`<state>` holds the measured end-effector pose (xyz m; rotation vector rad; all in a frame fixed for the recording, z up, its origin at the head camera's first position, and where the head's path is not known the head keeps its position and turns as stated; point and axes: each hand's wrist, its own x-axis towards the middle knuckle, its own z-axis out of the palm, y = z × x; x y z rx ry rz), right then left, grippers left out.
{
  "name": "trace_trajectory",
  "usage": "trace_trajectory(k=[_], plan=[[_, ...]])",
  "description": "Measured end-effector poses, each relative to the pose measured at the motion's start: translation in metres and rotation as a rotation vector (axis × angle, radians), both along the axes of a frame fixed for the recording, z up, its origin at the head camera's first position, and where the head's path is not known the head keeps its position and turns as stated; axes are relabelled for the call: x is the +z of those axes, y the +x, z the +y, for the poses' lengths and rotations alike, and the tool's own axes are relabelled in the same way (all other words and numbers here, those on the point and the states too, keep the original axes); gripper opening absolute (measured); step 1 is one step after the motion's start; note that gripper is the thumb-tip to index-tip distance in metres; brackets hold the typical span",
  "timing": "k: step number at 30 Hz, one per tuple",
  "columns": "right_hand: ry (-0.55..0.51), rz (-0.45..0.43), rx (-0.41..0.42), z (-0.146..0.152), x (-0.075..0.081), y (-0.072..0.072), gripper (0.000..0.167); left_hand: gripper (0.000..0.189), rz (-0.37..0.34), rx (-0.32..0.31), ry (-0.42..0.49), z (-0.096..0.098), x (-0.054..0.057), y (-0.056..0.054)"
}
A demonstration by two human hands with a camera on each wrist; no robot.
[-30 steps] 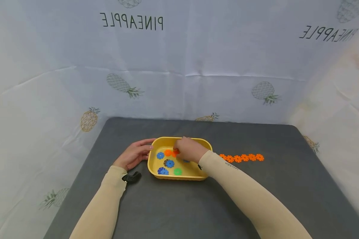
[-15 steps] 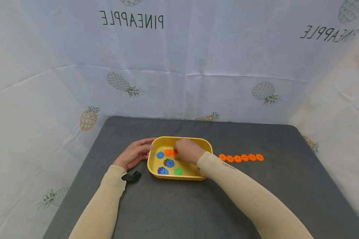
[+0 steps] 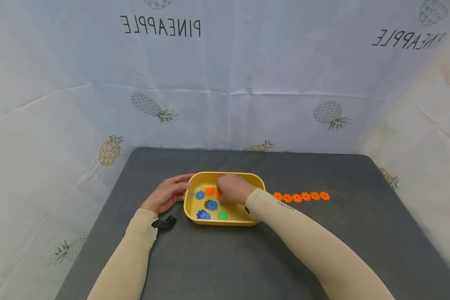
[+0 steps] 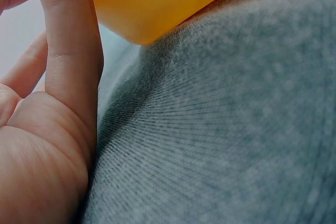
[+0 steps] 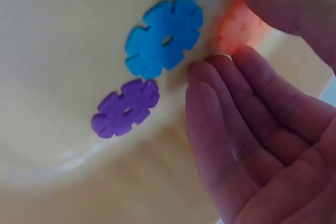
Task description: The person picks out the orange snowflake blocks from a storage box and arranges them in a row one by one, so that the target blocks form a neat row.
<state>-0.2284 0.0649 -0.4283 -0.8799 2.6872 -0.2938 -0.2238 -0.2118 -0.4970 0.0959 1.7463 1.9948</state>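
A yellow plastic tub (image 3: 225, 223) stands on the dark table with several notched plastic discs inside. My left hand (image 3: 167, 195) rests against the tub's left end, its fingers fairly straight and the thumb tip at the rim. In the left wrist view, those fingers (image 4: 71, 40) lie beside the tub's yellow wall (image 4: 152, 3). Inside the tub, my right hand (image 3: 235, 189) pinches an orange notched disc (image 5: 240, 27) between thumb and fingertip. A blue disc (image 5: 165, 38) and a purple disc (image 5: 126, 108) lie near these fingers in the right wrist view.
Right of the tub, several orange discs (image 3: 297, 198) form a row on the dark tabletop (image 3: 210, 262). More discs lie inside the tub's left half, including an orange disc (image 3: 209, 191) and a green disc (image 3: 222, 215). A white pineapple-print cloth (image 3: 210, 116) hangs behind.
My right hand has shifted very slightly inside the tub and covers more of the orange disc there. The left hand and the tub keep their places.
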Motion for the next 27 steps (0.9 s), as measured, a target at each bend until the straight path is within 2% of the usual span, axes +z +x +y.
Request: trace_trajectory(k=[3,6,11,16,24,27], plan=[[-0.041,-0.064,-0.029,0.005,0.004,-0.001,0.012,0.065,0.0,-0.003,0.002,0.001,0.001,0.0],[-0.095,-0.119,-0.053,0.012,0.007,-0.004,0.019,0.063,0.0,-0.002,0.003,0.001,0.001,0.0],[-0.224,-0.166,-0.057,0.027,0.014,-0.007,0.037,0.064,-0.001,-0.002,0.0,-0.001,0.0,0.001],[-0.373,-0.206,-0.122,0.05,0.023,-0.005,0.039,0.065,-0.011,0.006,-0.007,0.001,0.0,0.001],[-0.513,-0.135,-0.213,0.094,0.035,0.005,0.036,0.068,0.014,0.006,-0.059,0.001,0.0,0.003],[-0.555,-0.12,-0.265,0.113,0.035,0.01,0.036,0.067,0.022,0.001,-0.063,0.001,0.0,0.004]])
